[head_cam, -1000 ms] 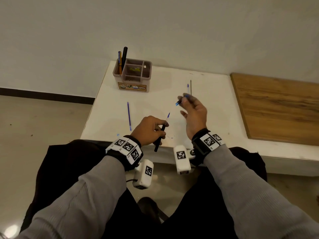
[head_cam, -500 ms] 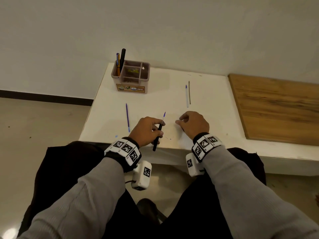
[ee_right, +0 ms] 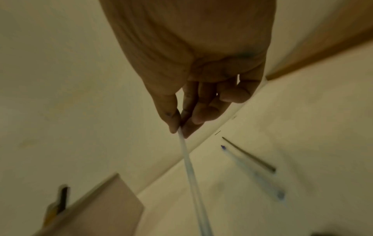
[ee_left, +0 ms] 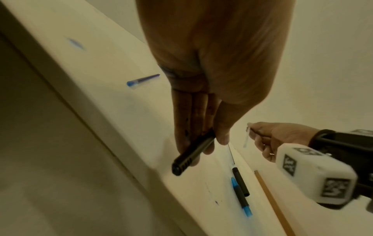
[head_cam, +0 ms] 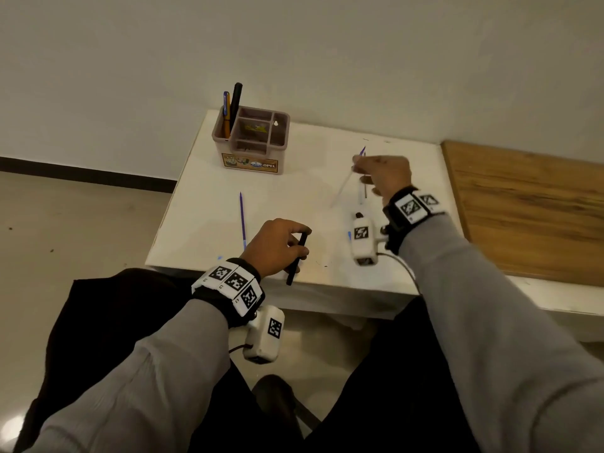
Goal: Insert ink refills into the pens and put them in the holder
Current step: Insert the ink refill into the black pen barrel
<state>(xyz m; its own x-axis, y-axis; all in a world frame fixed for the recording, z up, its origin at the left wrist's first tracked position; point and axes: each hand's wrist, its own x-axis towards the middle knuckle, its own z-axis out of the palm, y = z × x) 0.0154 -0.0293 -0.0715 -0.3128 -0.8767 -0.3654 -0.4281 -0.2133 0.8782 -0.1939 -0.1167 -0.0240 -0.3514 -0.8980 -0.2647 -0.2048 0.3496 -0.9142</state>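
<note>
Right hand (head_cam: 384,173) moves up from the table edge, now pinching a clear refill (ee_right: 188,161) | left hand (head_cam: 277,245) grips black pen barrel (ee_left: 192,155) near table front | holder (head_cam: 251,140) at back-left corner.

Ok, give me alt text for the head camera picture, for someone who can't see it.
A seated person's left hand grips a black pen at the near edge of a white table while the right hand lifts a thin clear refill. A pen holder stands at the far corner.
</note>
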